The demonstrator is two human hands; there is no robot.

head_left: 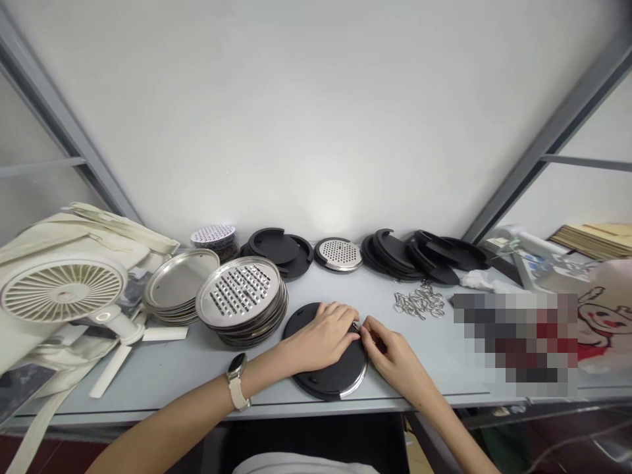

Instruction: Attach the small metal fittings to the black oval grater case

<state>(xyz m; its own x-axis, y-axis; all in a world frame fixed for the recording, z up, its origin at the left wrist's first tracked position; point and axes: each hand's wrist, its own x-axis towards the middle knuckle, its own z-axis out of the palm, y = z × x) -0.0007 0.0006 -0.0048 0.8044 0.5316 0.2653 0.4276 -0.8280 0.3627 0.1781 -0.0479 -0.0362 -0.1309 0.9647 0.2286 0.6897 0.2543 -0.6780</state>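
A round black plastic holder (326, 375) with a shiny metal rim along its lower right lies flat at the table's front edge. My left hand (328, 336) rests over it, fingers curled toward its right side and gripping it there. At that right edge, my right hand (388, 352) pinches a small metal clip (356, 325); the fingers hide most of it. Right of the hands lies a loose pile of metal clips (419, 303). To the left stands a stack of round grater plates (241, 293), beside a stack of plain round metal plates (182, 280).
Along the wall sit black holders (276, 250), a holder with a perforated metal plate (340, 253) and more black holders (395, 253). A white fan (64, 293) and cream bag (99, 243) occupy the left. A printed cloth bag (605, 316) lies right.
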